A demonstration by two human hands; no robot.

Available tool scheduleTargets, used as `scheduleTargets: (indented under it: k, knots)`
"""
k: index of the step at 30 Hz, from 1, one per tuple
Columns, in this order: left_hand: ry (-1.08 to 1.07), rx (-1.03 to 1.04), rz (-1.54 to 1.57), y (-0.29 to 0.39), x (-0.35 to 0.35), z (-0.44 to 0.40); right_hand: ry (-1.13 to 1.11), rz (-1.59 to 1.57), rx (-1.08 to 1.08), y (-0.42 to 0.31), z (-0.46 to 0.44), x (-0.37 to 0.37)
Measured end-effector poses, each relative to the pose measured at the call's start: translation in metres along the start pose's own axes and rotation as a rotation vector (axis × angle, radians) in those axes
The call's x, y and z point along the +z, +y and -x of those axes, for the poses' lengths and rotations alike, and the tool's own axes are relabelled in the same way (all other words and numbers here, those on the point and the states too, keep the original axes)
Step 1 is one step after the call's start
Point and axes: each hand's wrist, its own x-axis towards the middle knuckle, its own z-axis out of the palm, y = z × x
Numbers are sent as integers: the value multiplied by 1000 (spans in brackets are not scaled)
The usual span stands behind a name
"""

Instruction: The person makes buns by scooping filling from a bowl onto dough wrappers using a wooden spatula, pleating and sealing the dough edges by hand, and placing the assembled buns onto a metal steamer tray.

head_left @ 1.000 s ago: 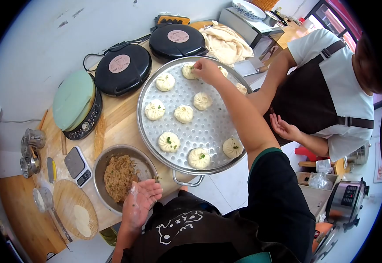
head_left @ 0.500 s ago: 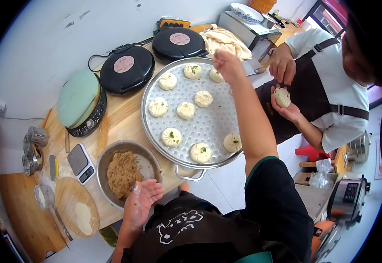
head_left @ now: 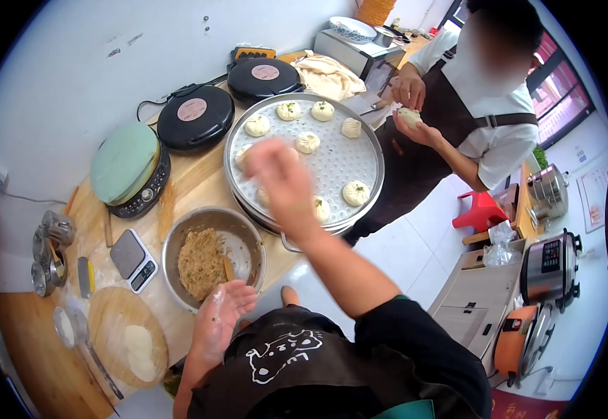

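My left hand (head_left: pixel 224 318) is held palm up beside the metal bowl (head_left: pixel 254 236), flour-dusted, its fingers stretched out and nothing in it. In that bowl lies brown filling (head_left: pixel 201 265) with a wooden paddle (head_left: pixel 228 269). My right hand (head_left: pixel 279 174) passes above the round steamer tray (head_left: pixel 375 164), smeared by motion, so its fingers cannot be read. Pleated buns (head_left: pixel 307 142) are spread over the perforated tray, several with green bits on top; my right hand and forearm partly hide a few. Some flattened dough (head_left: pixel 138 353) rests on a round wooden board (head_left: pixel 105 318).
A co-worker (head_left: pixel 450 105) across the tray shapes a bun (head_left: pixel 409 117) in both hands. Black round griddles (head_left: pixel 196 129) and a green-topped one (head_left: pixel 124 162) line the wall. Near the bowl sits a kitchen scale (head_left: pixel 134 260). A red stool (head_left: pixel 478 211) stands right.
My right hand has moved from the tray's far edge back toward me and left. My left hand stays palm up by the bowl. The camera view has shifted.
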Motion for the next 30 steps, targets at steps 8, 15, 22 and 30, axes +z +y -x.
scheduleTargets:
  k: [8, 15, 22, 30]
  knots:
    - [24, 23, 43, -6, -71, 59, -1065, 979, 166, 118, 137, 115]
    - [11, 115, -90, -16, -119, 70, -509, 942, -224, 72, 123, 117]
    - [133, 904, -1218, 29, -73, 36, -739, 254, 556, 53, 143, 133]
    - [385, 733, -1674, 28, -108, -14, -469, -472, 1011, 4, 141, 95]
